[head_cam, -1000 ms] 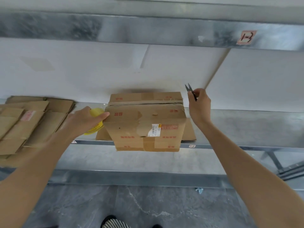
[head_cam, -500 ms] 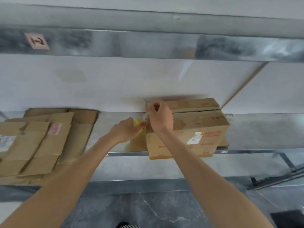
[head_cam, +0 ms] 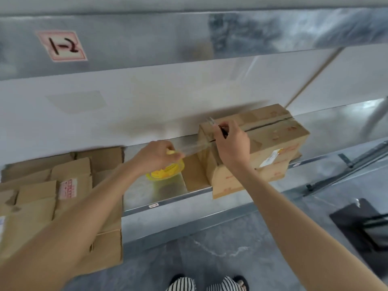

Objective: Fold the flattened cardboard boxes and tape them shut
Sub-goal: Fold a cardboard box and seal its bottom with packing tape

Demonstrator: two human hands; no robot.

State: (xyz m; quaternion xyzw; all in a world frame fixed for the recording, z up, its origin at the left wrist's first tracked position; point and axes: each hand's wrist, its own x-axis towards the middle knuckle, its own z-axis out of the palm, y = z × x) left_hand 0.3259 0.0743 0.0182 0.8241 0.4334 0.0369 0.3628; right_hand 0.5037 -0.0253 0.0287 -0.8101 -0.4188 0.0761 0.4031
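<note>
Sitting on the shelf (head_cam: 168,196) with its near corner hanging over the front lip, the box (head_cam: 273,141) is being taped along its top seam. A clear strip of tape (head_cam: 195,147) is running taut from the box's left end down to the yellow roll (head_cam: 168,173). The left hand (head_cam: 155,156) is gripping that roll, fingers curled over it, just above the shelf. The right hand (head_cam: 233,143) is pinching small snips (head_cam: 222,131) at the box's top left edge; whether the blades are already biting the tape is too blurred to tell. The step in hand looks like cutting the strip free. To do it well, the left hand should be pulling the strip tight while the snips are closing close to the box edge, leaving a short tail to press down the end face. A slack strip would likely wrinkle or stick to itself. Flats (head_cam: 69,185) are lying stacked at the shelf's left, well apart from the box
</note>
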